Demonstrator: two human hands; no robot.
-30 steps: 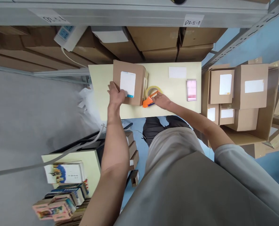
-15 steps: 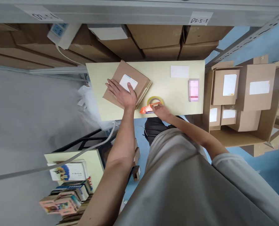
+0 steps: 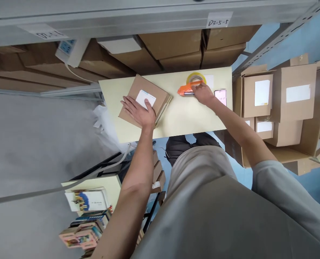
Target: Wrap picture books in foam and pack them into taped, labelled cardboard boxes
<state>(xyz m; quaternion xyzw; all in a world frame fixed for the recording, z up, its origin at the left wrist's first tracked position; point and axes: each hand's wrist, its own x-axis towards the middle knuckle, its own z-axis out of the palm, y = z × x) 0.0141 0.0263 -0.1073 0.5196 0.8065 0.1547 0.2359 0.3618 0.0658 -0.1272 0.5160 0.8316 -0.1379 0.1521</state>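
Note:
My left hand (image 3: 141, 112) lies flat, fingers spread, on top of a brown cardboard box (image 3: 149, 86). The box sits turned at an angle on the pale yellow table (image 3: 181, 120), and a white label (image 3: 144, 98) on it is partly under my thumb. My right hand (image 3: 202, 94) is closed round an orange tape dispenser (image 3: 185, 89) that carries a yellow roll of tape (image 3: 190, 77). The dispenser is at the table's far right part, over a white paper (image 3: 210, 81) that it partly covers. A phone (image 3: 220, 96) with a lit screen lies beside my right wrist.
A metal shelf beam (image 3: 149, 21) crosses above the table's back edge, with cardboard boxes (image 3: 173, 43) beneath it. To the right, a large carton (image 3: 308, 133) holds several labelled boxes. A power strip (image 3: 71, 52) hangs at left; books (image 3: 86, 230) are stacked lower left.
My right hand has carried the tape dispenser from the table's front edge, beside the box, to the back right near the white paper. My left hand stays on the box.

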